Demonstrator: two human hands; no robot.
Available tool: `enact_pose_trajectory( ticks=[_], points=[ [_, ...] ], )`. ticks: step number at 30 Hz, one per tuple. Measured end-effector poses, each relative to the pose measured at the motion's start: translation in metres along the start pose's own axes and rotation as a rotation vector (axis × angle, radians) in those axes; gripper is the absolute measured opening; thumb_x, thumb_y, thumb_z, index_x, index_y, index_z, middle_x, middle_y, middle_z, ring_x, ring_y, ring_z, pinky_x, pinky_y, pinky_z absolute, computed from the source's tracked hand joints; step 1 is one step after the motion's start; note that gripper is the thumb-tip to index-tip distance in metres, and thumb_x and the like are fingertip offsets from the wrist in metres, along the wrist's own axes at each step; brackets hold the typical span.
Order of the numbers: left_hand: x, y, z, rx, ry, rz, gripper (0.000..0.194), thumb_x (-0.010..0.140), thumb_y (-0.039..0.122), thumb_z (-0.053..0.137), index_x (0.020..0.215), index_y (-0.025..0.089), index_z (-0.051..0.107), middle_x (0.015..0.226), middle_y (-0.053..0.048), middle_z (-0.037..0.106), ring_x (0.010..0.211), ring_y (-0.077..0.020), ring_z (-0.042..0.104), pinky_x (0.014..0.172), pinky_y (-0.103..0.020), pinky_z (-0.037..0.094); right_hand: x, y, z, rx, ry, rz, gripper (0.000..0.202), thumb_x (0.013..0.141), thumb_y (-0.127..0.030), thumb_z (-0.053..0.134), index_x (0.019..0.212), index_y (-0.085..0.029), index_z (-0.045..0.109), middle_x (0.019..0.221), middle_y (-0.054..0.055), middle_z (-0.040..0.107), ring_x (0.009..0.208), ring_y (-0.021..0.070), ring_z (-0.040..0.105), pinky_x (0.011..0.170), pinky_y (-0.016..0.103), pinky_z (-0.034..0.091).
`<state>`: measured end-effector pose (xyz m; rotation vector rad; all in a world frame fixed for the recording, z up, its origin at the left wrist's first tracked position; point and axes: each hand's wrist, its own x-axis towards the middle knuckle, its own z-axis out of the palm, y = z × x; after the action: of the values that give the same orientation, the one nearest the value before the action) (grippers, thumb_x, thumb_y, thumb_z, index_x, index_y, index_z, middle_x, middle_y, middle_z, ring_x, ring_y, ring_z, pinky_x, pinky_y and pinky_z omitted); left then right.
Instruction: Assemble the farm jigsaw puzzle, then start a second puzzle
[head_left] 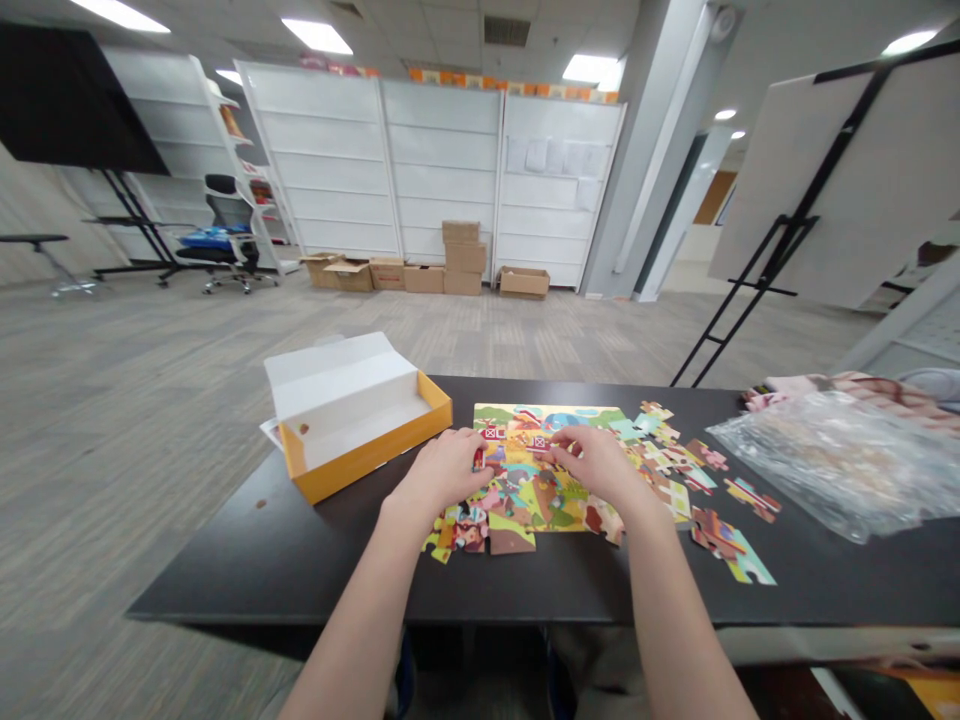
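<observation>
Puzzle: a colourful farm picture (559, 495) lies flat on the dark table (262, 570), at the centre of the clock, with 12 o'clock pointing away from the person.
Left hand: at 9 o'clock on the puzzle, the left hand (448, 468) is half curled, palm down, thumb and fingers slightly parted; a bit of red shows between them, but I cannot tell if it is gripped.
Right hand: coming in from 3 o'clock, the right hand (596, 465) has its thumb and fingertips drawn close together at a small red barn (540, 443) on the picture (whether pinching or just pressing, I cannot tell).
Loose pieces: one scatter (679, 460) spreads from 2 to 3 o'clock, a small group (739, 550) lies at 4, and a cluster (466, 528) sits at 7 to 8, just below the left hand.
Box: the open yellow box (375, 453), white inside, rests at 9 to 10 o'clock, near the left hand.
Bag: a crumpled clear plastic bag (847, 465) lies at 3 o'clock, beyond the scatter.
</observation>
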<state>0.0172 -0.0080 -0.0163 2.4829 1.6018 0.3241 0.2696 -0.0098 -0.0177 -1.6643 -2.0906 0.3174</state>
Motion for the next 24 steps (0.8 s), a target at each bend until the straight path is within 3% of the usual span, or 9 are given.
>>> enact_pose_trajectory(
  ticks=[9, 17, 24],
  points=[
    [0.005, -0.001, -0.003, -0.011, -0.020, -0.021, 0.022, 0.085, 0.027, 0.061, 0.099, 0.014, 0.072, 0.106, -0.013, 0.072, 0.099, -0.0275, 0.069, 0.089, -0.034, 0.052, -0.007, 0.010, -0.007, -0.031, -0.022, 0.001, 0.018, 0.092, -0.030, 0.059, 0.091, -0.019, 0.074, 0.093, 0.007, 0.076, 0.077, 0.0201, 0.067, 0.072, 0.031, 0.046],
    [0.007, -0.003, 0.001, -0.016, -0.022, -0.015, 0.020, 0.086, 0.029, 0.062, 0.096, 0.016, 0.073, 0.108, -0.013, 0.072, 0.102, -0.0268, 0.069, 0.093, -0.032, 0.051, -0.015, 0.010, -0.021, -0.054, -0.028, 0.026, 0.017, 0.091, -0.027, 0.060, 0.093, -0.020, 0.076, 0.092, 0.006, 0.077, 0.081, 0.0206, 0.069, 0.073, 0.030, 0.046],
    [0.007, -0.002, 0.002, -0.006, -0.029, -0.030, 0.021, 0.086, 0.028, 0.059, 0.093, 0.015, 0.074, 0.109, -0.013, 0.072, 0.099, -0.0260, 0.070, 0.091, -0.031, 0.051, -0.017, 0.013, -0.021, -0.042, -0.044, 0.051, 0.017, 0.089, -0.027, 0.061, 0.095, -0.020, 0.076, 0.094, 0.006, 0.078, 0.081, 0.0203, 0.069, 0.071, 0.029, 0.047]
  ],
)
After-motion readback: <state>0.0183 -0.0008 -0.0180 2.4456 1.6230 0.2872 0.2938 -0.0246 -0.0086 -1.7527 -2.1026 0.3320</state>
